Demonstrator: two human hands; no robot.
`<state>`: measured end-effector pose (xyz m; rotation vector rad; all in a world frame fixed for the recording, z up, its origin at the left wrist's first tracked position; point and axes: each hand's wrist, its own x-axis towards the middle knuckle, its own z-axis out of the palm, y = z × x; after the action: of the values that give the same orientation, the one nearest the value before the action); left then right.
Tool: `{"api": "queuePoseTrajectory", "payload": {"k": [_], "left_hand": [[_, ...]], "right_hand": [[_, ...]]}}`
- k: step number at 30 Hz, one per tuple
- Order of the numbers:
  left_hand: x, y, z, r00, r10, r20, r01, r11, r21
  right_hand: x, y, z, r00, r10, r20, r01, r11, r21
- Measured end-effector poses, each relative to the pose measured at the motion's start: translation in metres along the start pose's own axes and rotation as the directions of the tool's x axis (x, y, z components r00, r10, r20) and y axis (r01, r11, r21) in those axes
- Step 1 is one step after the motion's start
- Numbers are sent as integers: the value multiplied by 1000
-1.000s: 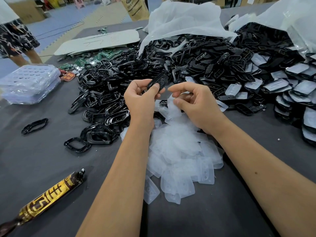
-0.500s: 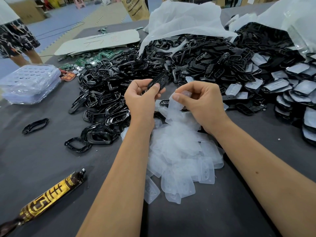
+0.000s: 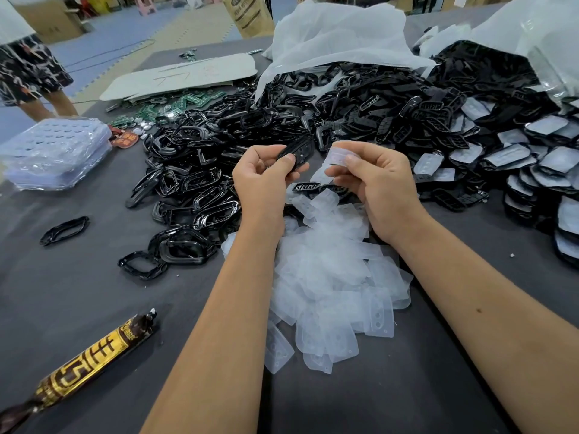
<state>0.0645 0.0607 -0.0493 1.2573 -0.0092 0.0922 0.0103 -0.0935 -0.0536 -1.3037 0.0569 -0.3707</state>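
Note:
My left hand [image 3: 261, 180] grips a black plastic shell piece [image 3: 300, 151] between thumb and fingers, tilted up toward the right. My right hand [image 3: 374, 180] pinches a clear soft pad [image 3: 336, 158] by its edge, close beside the black piece. Both hands hover above a heap of clear pads [image 3: 332, 277] on the grey table [image 3: 78, 286]. Behind them spreads a large pile of black frames and shells [image 3: 219, 158].
Black shells fitted with clear pads [image 3: 539, 158] are stacked at the right. White plastic bags [image 3: 338, 36] lie at the back. Wrapped clear trays [image 3: 53, 151] sit far left, green circuit boards [image 3: 175, 104] behind them, a gold-and-brown tube [image 3: 84, 368] near left. A person's legs [image 3: 34, 86] stand beyond the table.
My right hand has lifted a clear pad off the heap and brought it up level with the black piece. My left hand has barely moved.

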Motion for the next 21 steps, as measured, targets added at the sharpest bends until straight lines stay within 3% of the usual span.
{"api": "queuePoseTrajectory", "payload": {"k": [7, 14, 21], "left_hand": [[-2, -3, 1, 997, 58, 52, -60, 998, 32], [-5, -1, 3, 994, 61, 89, -69, 993, 98], [-5, -2, 2, 993, 88, 81, -95, 992, 78]], "right_hand": [[-5, 0, 2, 1000, -7, 26, 6, 1000, 28], [-7, -3, 4, 996, -89, -21, 87, 993, -81], [-7, -4, 4, 994, -93, -63, 90, 995, -50]]}}
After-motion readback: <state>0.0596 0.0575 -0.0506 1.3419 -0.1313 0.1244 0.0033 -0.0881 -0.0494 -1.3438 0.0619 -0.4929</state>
